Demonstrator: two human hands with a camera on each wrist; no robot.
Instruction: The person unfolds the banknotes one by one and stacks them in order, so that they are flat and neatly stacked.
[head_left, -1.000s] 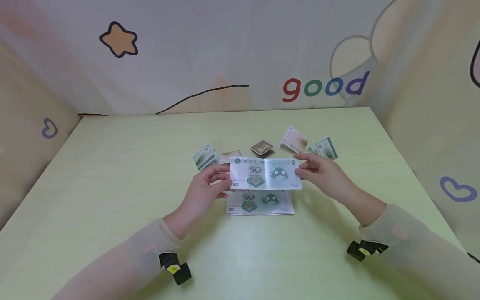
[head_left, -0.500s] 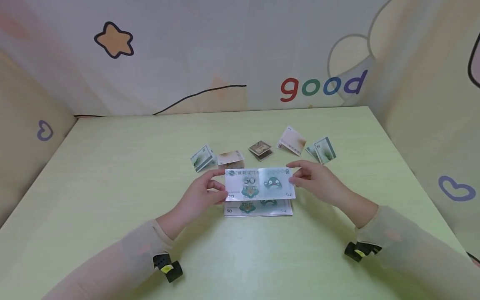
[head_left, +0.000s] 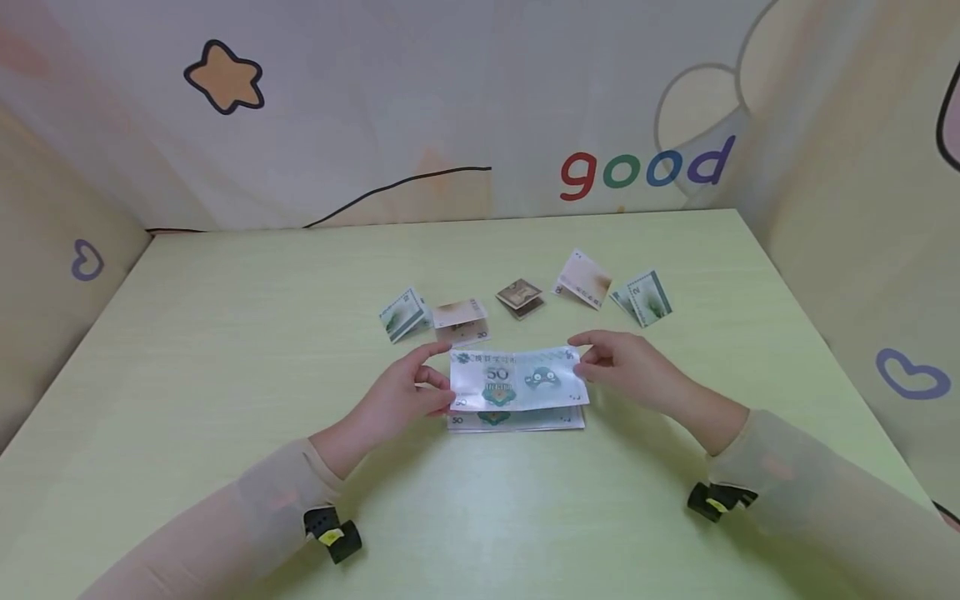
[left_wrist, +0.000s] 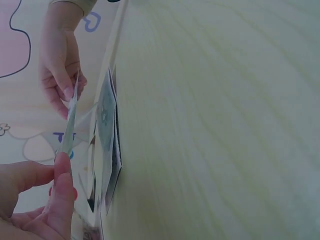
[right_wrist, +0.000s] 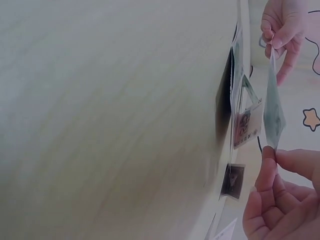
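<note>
A play banknote marked 50 (head_left: 517, 379), green on white, is stretched between both hands in the head view. My left hand (head_left: 397, 387) pinches its left end between thumb and fingers. At the other end my right hand (head_left: 637, 371) pinches the right edge. Beneath it, on the table, lies a small stack of like banknotes (head_left: 525, 420), mostly covered in the head view. Both wrist views show a gap between the held banknote (left_wrist: 71, 120) and the stack (left_wrist: 107, 125). A slight crease runs down the held note's middle.
Behind the hands, several folded notes stand on the table (head_left: 247, 333): a green one (head_left: 405, 315), a pinkish one (head_left: 461, 315), a brown one (head_left: 519, 293), another pinkish one (head_left: 585, 279) and another green one (head_left: 649, 298). A printed cloth wall (head_left: 375, 108) encloses the table's back and sides.
Both hands have brought the held banknote nearer to the body and lower, so it covers more of the stack. The folded pinkish note behind it shows more fully.
</note>
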